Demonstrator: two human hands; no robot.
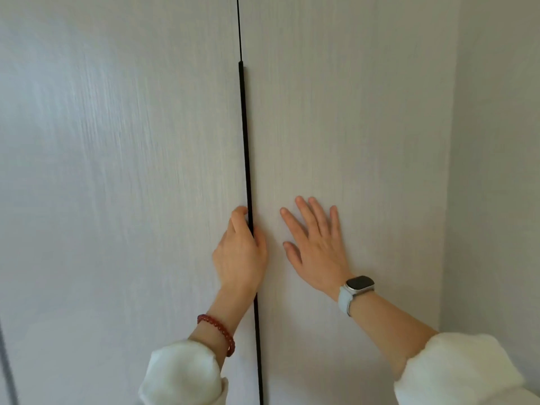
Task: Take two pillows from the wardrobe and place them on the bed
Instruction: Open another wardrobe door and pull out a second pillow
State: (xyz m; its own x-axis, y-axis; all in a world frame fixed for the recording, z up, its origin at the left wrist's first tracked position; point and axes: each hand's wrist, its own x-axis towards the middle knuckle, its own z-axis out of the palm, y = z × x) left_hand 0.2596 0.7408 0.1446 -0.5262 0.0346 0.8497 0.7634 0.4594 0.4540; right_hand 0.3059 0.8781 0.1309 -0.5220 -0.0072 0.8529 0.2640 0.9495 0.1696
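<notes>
Head view, left hand (240, 252) fingers curled on wardrobe (117, 171) handle strip (245, 141); right hand (317, 247) fingers spread, flat on door (350, 127)

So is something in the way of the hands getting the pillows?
Yes. The closed wardrobe doors stand in front of both hands, and no pillows show. The left hand curls round the black handle strip at the gap; the right hand lies flat on the right door.
</notes>
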